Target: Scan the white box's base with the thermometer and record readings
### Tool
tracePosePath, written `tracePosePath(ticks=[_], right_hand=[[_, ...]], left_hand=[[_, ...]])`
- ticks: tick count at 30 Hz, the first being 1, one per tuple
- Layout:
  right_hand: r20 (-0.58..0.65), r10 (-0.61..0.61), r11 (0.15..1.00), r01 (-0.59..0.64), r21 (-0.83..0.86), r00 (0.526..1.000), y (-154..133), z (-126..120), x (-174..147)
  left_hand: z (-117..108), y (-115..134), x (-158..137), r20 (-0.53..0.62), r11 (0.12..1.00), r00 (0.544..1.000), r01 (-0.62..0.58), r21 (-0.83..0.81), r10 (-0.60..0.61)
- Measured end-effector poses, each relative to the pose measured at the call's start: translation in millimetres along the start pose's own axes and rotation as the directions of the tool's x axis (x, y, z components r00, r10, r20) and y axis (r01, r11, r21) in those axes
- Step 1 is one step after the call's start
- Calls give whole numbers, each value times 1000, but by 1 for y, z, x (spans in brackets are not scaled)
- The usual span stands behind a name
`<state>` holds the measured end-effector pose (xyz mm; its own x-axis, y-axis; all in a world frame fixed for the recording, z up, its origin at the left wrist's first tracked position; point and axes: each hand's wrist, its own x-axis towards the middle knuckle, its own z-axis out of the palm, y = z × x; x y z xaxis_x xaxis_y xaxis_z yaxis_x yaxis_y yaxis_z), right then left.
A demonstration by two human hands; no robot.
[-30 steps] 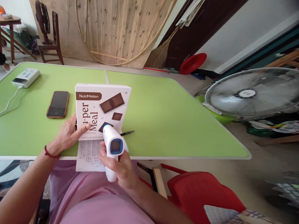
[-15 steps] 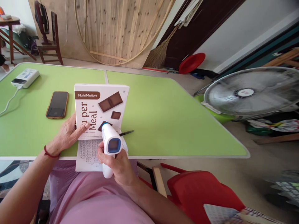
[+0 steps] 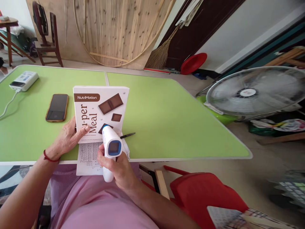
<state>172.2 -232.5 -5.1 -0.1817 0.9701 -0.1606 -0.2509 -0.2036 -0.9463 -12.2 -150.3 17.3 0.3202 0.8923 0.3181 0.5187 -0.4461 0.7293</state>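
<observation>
My left hand (image 3: 69, 135) grips a white NutriMotion box (image 3: 105, 93) by its lower left side, thumb across the front and the other fingers hidden behind. The box stands tilted, its printed face with chocolate pieces toward me. In my right hand (image 3: 119, 170) is a white infrared thermometer (image 3: 110, 133), held by its handle. Its blue-framed screen faces me and its front end points at the lower part of the box; I cannot tell if they touch. Beneath both, a handwritten sheet of paper (image 3: 88, 162) hangs over the table edge. A black pen (image 3: 128, 135) lies just right of the box.
On the green table (image 3: 171, 121) a phone (image 3: 57, 107) lies left of the box. Farther left is a white power bank (image 3: 23, 80) with a cable. A red chair (image 3: 202, 197) stands close by on the right, and a large fan (image 3: 257, 90) is beyond the table's right edge.
The whole view has shifted slightly, so things appear a little farther left. Both hands keep their hold on the box and the thermometer, with no other visible change.
</observation>
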Motion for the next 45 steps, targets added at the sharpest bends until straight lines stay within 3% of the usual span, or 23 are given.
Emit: tracePosePath(ticks=[15, 25, 32, 37, 41, 43, 45], right_hand=[[37, -9, 999, 8, 36, 999, 0, 2, 2], [53, 21, 1000, -21, -6, 998, -5, 3, 1], [73, -11, 998, 6, 56, 997, 2, 2, 2], [105, -20, 993, 7, 121, 994, 1, 0, 3], [67, -17, 993, 9, 122, 998, -8, -6, 5], [71, -31, 997, 26, 71, 997, -17, -15, 6], [48, -116, 992, 118, -48, 992, -27, -30, 8]], left_hand=[[-1, -3, -1, 2, 1000, 1000, -10, -7, 10], [-1, -7, -1, 14, 1000, 1000, 14, 5, -14], [-3, -3, 0, 28, 998, 998, 60, -31, -59], [-6, -1, 1, -19, 992, 993, 119, -45, -120], [-7, -4, 2, -88, 994, 991, 100, -42, -103], [-7, -6, 3, -122, 995, 988, 87, -39, -91], [-7, -9, 5, -157, 997, 984, 75, -32, -79]])
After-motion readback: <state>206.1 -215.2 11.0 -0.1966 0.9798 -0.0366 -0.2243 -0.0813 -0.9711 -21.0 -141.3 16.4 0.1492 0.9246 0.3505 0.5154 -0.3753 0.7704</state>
